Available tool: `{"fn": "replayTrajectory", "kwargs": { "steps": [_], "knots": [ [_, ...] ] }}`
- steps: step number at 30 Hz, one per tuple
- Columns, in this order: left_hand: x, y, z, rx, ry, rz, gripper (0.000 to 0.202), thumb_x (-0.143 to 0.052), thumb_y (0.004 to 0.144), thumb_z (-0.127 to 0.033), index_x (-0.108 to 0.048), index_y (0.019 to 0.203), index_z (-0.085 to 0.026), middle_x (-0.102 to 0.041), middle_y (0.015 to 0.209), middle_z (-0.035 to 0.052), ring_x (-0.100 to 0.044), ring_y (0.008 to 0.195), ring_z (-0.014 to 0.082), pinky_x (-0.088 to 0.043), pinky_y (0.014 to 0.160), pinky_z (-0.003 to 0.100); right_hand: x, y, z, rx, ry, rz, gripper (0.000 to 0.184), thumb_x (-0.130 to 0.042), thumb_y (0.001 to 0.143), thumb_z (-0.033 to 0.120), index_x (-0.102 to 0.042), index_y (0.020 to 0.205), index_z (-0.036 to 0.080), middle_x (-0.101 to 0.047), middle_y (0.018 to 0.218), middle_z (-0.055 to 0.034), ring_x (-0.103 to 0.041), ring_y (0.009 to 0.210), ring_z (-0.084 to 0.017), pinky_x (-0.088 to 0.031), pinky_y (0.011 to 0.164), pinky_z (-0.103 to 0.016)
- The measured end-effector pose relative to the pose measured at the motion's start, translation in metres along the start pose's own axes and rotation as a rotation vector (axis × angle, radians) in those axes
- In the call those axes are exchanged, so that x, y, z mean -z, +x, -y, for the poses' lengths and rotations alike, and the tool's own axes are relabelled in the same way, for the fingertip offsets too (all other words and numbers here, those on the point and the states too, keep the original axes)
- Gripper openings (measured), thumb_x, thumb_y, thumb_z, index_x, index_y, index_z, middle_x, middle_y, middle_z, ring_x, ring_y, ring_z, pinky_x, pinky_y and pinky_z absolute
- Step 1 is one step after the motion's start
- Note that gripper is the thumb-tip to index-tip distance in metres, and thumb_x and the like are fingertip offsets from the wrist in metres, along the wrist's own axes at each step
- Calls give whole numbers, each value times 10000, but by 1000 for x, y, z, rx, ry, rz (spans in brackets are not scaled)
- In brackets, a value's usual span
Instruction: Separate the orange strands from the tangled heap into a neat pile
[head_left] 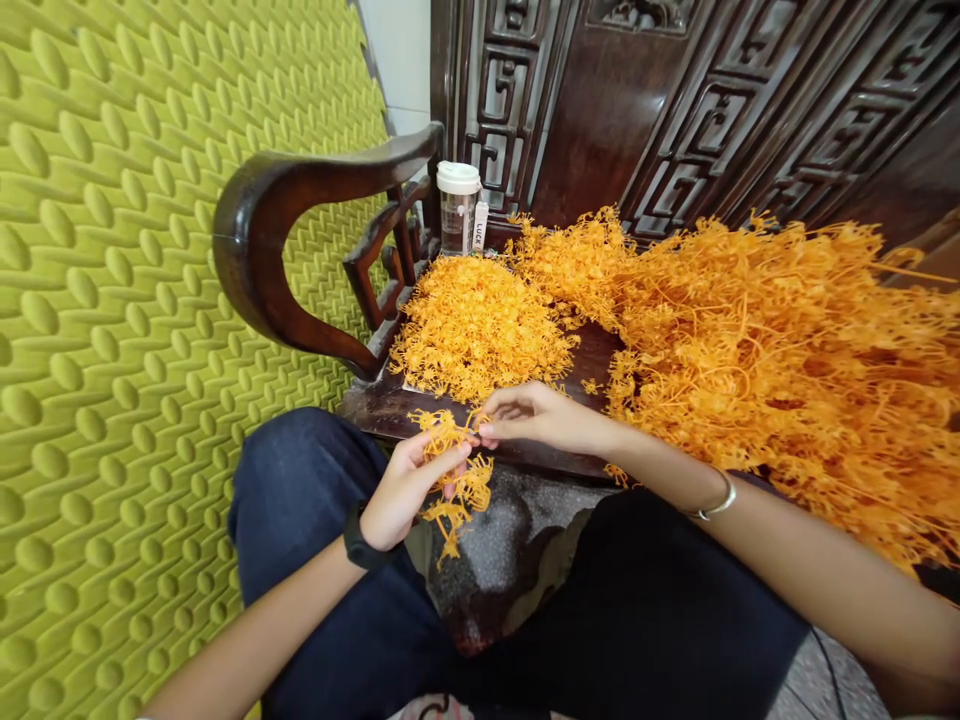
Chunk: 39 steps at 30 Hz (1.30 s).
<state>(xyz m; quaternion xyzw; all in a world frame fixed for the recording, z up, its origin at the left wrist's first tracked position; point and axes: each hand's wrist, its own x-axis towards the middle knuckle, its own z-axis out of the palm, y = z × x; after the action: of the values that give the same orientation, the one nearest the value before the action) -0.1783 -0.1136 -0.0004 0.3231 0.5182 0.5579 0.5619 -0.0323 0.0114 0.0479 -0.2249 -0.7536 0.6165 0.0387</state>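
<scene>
My left hand (409,485), with a dark band at the wrist, is closed around a small bunch of orange plastic flower pieces (469,485). Some of them hang below my fingers and others stick out above the thumb. My right hand (529,415) meets it from the right, thumb and forefinger pinched at the edge of the same bunch. What exactly lies between those fingertips is too small to make out. Just beyond both hands, a heaped pile of orange flower pieces (484,325) sits on the dark wooden seat (592,360).
A much larger tangle of orange stemmed pieces (750,350) fills the seat's right side. Behind the pile stands a clear bottle with a white lid (457,205). The curved wooden armrest (259,240) rises at left, before a yellow-green textured wall (112,400). Carved wood (600,110) forms the back.
</scene>
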Motion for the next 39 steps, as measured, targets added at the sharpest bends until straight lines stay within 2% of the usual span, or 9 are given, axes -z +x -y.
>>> {"fn": "replayTrajectory", "kwargs": {
  "steps": [3,8,13,19,25,33,35,37,39],
  "knots": [
    [0,-1,-2,14,24,11,210,-678,695,-321,-688,799,-139,-469,547,-29,-396,466,62,-319,414,179,1,3,-4,-24,23,-91,163,-657,702,276,-571,711,138,-610,646,3,-571,610,-88,-457,647,-260],
    [-5,0,-5,53,33,54,217,-668,704,-338,-675,754,-127,-395,501,-48,-314,442,40,-214,398,177,17,5,-10,26,-129,-202,202,-691,648,275,-554,589,139,-567,595,19,-505,572,-76,-397,596,-249],
    [-9,4,-9,58,17,82,226,-655,713,-344,-667,766,-125,-415,490,-51,-297,411,39,-189,393,196,24,0,0,90,-211,-256,241,-686,662,333,-559,584,143,-572,593,11,-499,570,-83,-385,587,-251],
    [-8,5,-12,15,-5,109,210,-636,737,-332,-662,770,-126,-407,484,-57,-301,418,30,-201,407,180,19,-9,18,229,-394,-394,222,-659,714,314,-593,587,144,-599,632,-8,-531,628,-100,-394,656,-264],
    [-9,5,-15,-24,-20,116,181,-617,762,-307,-657,772,-131,-400,488,-56,-301,421,23,-197,405,170,21,-12,21,269,-399,-466,176,-669,703,265,-595,592,150,-596,648,-6,-533,639,-103,-391,644,-258],
    [-10,11,-21,-62,14,97,204,-614,758,-319,-661,753,-121,-408,497,-52,-296,424,22,-189,401,172,16,-6,26,331,-494,-515,226,-650,719,286,-554,564,151,-553,607,4,-495,598,-88,-376,588,-247],
    [-5,8,-17,-38,19,83,207,-617,753,-323,-656,743,-120,-394,482,-56,-288,416,22,-182,399,174,36,-10,28,374,-523,-653,226,-673,692,266,-539,545,159,-535,586,7,-491,585,-93,-376,576,-255],
    [3,2,-10,19,23,65,212,-618,748,-325,-646,727,-115,-378,465,-61,-274,407,21,-173,400,176,70,-22,29,465,-498,-987,242,-705,647,235,-509,521,171,-512,566,6,-491,558,-102,-369,542,-267],
    [10,-4,-1,84,28,48,218,-616,748,-329,-639,728,-112,-378,468,-60,-275,410,23,-172,406,177,107,-40,29,597,-306,-1309,219,-697,652,214,-505,548,188,-518,563,-4,-502,500,-117,-351,479,-278]
  ]
}}
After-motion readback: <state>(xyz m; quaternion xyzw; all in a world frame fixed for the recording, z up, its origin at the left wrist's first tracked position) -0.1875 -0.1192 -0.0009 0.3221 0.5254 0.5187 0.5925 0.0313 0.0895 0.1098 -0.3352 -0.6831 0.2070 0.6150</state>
